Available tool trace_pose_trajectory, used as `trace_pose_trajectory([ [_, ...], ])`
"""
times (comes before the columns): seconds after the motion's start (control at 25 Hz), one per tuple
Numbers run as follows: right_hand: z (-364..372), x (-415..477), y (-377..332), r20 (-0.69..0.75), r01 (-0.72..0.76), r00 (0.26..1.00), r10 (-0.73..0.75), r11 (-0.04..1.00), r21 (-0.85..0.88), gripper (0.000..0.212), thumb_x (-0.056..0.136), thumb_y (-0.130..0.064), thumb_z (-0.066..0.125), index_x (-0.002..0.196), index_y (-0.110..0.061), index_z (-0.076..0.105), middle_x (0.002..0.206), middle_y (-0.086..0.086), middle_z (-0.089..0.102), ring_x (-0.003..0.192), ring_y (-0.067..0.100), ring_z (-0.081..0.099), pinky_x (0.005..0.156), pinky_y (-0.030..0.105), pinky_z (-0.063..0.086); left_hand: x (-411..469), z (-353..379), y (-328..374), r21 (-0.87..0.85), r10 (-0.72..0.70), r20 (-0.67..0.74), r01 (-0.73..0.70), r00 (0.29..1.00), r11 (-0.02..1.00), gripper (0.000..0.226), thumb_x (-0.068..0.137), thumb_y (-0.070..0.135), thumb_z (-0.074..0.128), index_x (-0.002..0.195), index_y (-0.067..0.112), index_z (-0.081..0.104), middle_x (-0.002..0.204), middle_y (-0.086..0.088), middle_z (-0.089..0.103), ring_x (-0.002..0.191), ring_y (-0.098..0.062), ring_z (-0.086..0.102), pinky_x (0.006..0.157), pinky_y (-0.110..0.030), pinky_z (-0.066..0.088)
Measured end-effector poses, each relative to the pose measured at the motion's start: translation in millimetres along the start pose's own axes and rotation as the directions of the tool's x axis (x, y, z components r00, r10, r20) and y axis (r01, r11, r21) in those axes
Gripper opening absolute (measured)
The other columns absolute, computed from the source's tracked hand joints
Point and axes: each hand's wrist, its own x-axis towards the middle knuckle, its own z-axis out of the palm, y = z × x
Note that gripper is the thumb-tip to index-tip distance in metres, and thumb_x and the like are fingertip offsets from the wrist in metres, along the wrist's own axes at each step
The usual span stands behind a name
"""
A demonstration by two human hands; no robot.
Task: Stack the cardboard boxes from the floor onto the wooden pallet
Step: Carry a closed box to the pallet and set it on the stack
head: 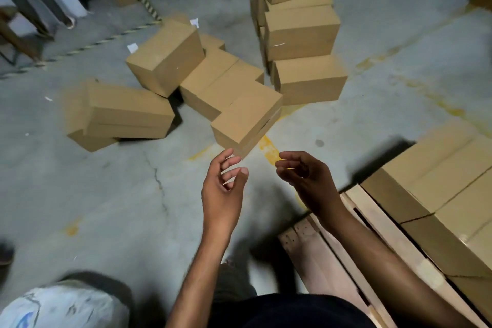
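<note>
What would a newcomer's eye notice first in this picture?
The empty left hand and right hand, held out at lower centre. Beyond them a tumbled heap of cardboard boxes lies on the floor, a tall stack to its right. At lower right, more boxes sit on the wooden pallet.

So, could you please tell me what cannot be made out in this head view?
Head view:
- wooden pallet: far part hidden under the loaded boxes; right and bottom edges cut both off, so their count is unknown.
- tall stack: top cut by the upper edge.
- leftmost floor box: outline blurred.
- white object, bottom left: blurred and cut by the edge; cannot tell what it is.
</note>
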Motion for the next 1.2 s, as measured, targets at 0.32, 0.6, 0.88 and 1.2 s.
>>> trace_pose_trajectory([
  [0.32, 119, 146, 6, -0.102, -0.121, 0.987, 0.126, 0.991, 0.054, 0.025, 0.093, -0.006, 0.074, 0.113, -0.019, 0.072, 0.099, -0.002, 0.079, 0.093, 0.013, 0.074, 0.075, 0.019, 0.051, 200, -62, -13, 0.077, -0.049, 0.11, 0.041, 0.993, 0.996, 0.041, 0.096, 0.013, 0.07, 0.131, 0.033, 0.062, 0.117, 0.015, 0.07, 0.104, -0.001, 0.067, 0.083, -0.014, 0.053],
  [0.6, 202, 252, -15, -0.221, -0.167, 0.958, 0.182, 0.982, 0.083, 0.026, 0.092, -0.002, 0.073, 0.11, -0.021, 0.072, 0.093, 0.002, 0.079, 0.099, 0.026, 0.072, 0.095, 0.037, 0.055, 363, -99, -2, 0.116, -0.063, 0.218, 0.039, 0.974, 0.992, 0.039, 0.095, 0.008, 0.07, 0.13, 0.026, 0.063, 0.115, 0.009, 0.07, 0.095, -0.002, 0.069, 0.076, -0.012, 0.051],
  [0.88, 213, 375, 17, -0.308, -0.304, 0.892, 0.331, 0.943, 0.133, 0.021, 0.094, -0.009, 0.073, 0.11, -0.023, 0.072, 0.093, 0.0, 0.079, 0.095, 0.012, 0.071, 0.09, 0.03, 0.052, 507, -76, -44, 0.179, -0.137, 0.279, 0.089, 0.951, 0.98, 0.039, 0.094, 0.006, 0.071, 0.129, 0.023, 0.064, 0.114, 0.009, 0.07, 0.098, 0.001, 0.068, 0.079, -0.011, 0.052],
  [1.2, 230, 526, 159, -0.423, -0.541, 0.723, 0.546, 0.829, 0.144, 0.018, 0.095, -0.022, 0.07, 0.111, -0.03, 0.07, 0.094, -0.005, 0.075, 0.089, 0.015, 0.069, 0.077, 0.032, 0.051, 676, -15, -192, 0.517, -0.265, 0.398, 0.025, 0.878, 0.856, 0.041, 0.095, 0.012, 0.07, 0.134, 0.021, 0.064, 0.129, 0.002, 0.069, 0.11, -0.006, 0.066, 0.094, -0.027, 0.053],
])
